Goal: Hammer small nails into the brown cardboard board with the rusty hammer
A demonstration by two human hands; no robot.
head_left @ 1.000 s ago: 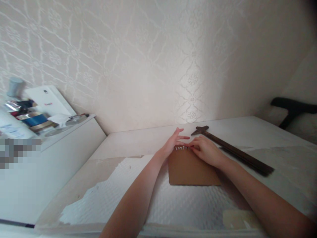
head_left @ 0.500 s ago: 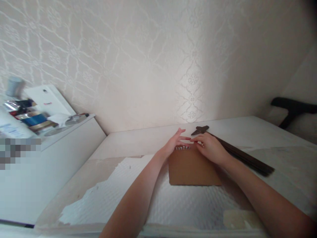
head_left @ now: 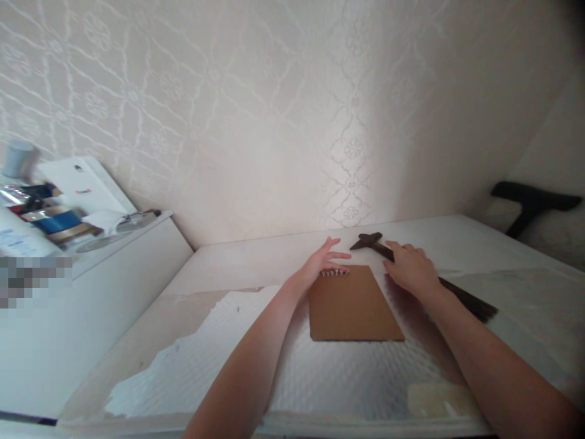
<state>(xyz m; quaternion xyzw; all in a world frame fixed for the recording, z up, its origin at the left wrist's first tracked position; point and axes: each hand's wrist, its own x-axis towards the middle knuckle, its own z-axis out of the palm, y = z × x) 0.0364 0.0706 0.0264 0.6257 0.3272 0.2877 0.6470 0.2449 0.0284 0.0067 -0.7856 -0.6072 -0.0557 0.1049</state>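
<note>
A brown board lies flat on the table, with a row of several small nails standing along its far left edge. My left hand hovers at that row, fingers spread apart, the lower ones close beside the nails. Whether a fingertip touches the last nail I cannot tell. To the right of the board lies a hammer with a dark metal head and a long dark handle. My right hand is closed over the middle of the handle, hiding part of it.
White textured sheeting with ragged edges covers part of the table. On the left, a white cabinet carries a white box, blue tape and other items. A black T-shaped object stands at the right, and a patterned wall rises behind.
My right hand has left the spot by my left fingertips and moved right, onto the hammer handle. My left hand has stayed by the nails, and the view has shifted slightly.
</note>
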